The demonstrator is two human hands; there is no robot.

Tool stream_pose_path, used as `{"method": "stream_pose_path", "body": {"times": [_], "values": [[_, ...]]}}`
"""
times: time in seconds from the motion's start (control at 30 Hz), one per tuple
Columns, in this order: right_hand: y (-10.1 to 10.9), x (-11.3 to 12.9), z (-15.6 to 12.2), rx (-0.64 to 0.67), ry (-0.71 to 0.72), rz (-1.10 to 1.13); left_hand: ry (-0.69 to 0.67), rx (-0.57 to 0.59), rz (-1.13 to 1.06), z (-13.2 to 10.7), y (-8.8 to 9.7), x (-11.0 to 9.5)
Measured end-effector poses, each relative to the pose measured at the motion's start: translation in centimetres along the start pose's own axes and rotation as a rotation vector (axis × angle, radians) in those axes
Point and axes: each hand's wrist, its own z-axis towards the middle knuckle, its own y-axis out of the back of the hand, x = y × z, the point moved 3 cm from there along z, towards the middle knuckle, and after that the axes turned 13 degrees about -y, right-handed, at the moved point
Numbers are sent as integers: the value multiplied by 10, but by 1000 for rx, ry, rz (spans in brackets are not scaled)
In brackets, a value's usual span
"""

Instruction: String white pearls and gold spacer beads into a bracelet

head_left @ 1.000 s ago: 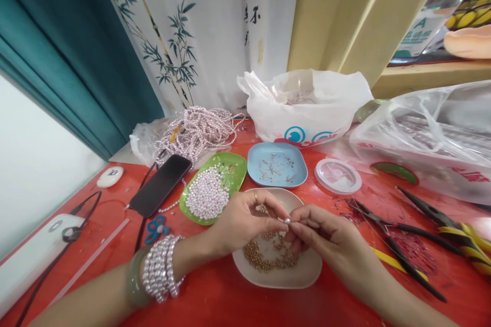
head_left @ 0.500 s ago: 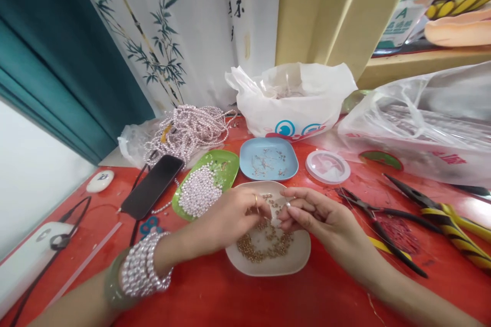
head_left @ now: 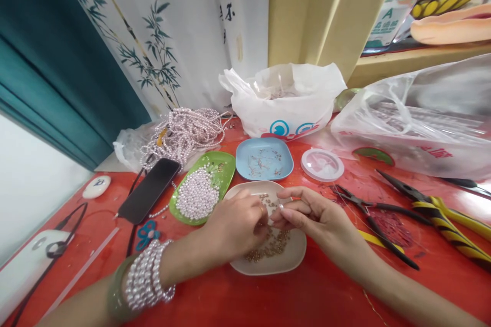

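Note:
My right hand (head_left: 307,209) pinches a small white pearl bead (head_left: 281,206) between thumb and fingers over the right side of a cream plate (head_left: 295,263). Gold beads (head_left: 264,253) lie scattered in that plate. Over its left part is my left hand (head_left: 241,225), fingers curled closed and back of the hand up; whatever they hold is hidden. Strands of pearl beads (head_left: 148,276) and a green bangle (head_left: 119,294) circle my left wrist. Behind the left hand, a green plate (head_left: 226,176) holds many loose pearl beads (head_left: 197,194).
A blue plate (head_left: 284,169) with small metal pieces and a round clear-lidded case (head_left: 322,165) stand behind. Pliers (head_left: 378,214) and yellow-handled pliers (head_left: 433,207) lie right. Left are a phone (head_left: 149,189) and a bead-strand heap (head_left: 184,133). Plastic bags (head_left: 284,107) line the back.
My left hand has drawn slightly back from the right hand and its fingers have curled in further. The right hand keeps its pinch on the bead. The whole view has shifted a little.

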Motion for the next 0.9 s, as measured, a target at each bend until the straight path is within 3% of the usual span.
{"method": "stream_pose_path", "body": {"times": [0.07, 0.17, 0.37, 0.47, 0.63, 0.9], "values": [[0, 0, 0, -5, -8, 3, 7, -39, -44, 0, 3, 0], [0, 1, 0, -14, -19, 9, 58, -129, -287, 0, 9, 4], [-3, 1, -2, -23, -77, 57, 404, -292, -1033, -1, 9, 17], [-5, 1, -3, -33, -116, 52, 478, -374, -1285, -1, 5, 19], [-6, -1, -2, -26, -177, 29, 510, -417, -1454, -2, 4, 19], [-9, 1, -3, 3, -215, 74, 485, -410, -1501, 0, 2, 16]]}}
